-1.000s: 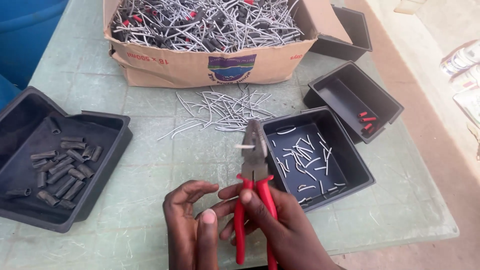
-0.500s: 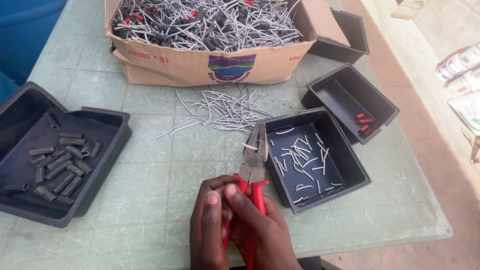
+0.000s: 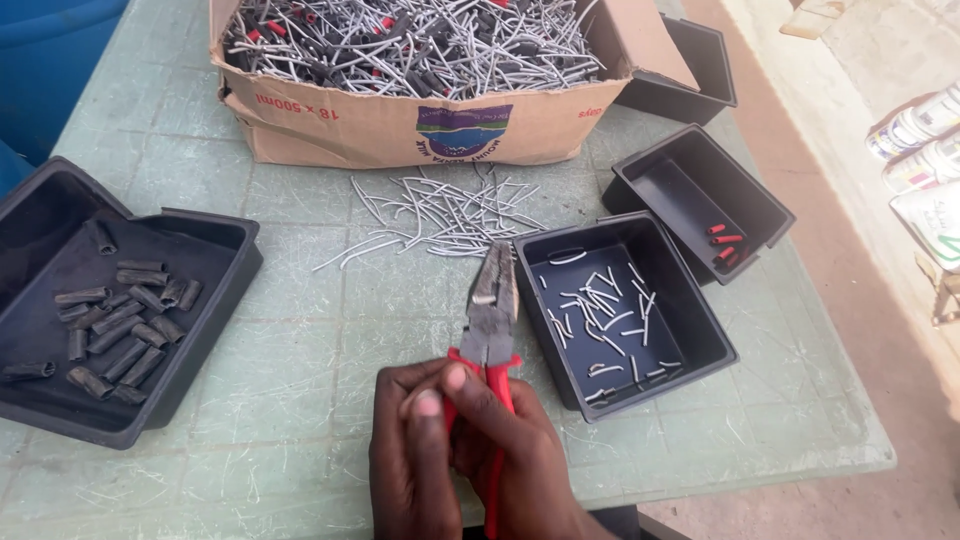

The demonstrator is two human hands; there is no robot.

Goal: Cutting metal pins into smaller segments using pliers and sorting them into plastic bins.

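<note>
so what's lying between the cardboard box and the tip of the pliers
A loose pile of bent grey wire pieces on the table, seen in the head view, between cardboard box and pliers.

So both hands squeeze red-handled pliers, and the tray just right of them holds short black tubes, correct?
Not quite. The head view shows that tray right of the pliers holding short silver wire bits; the black tubes lie in the left tray. Both hands, left and right, do squeeze the pliers.

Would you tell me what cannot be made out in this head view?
- Plier handles: mostly covered by the left hand and right hand.
- Piece in the plier tip: too small to identify.
- Left tray: cut off by the frame edge.
- Cardboard box: top cut off.
</note>
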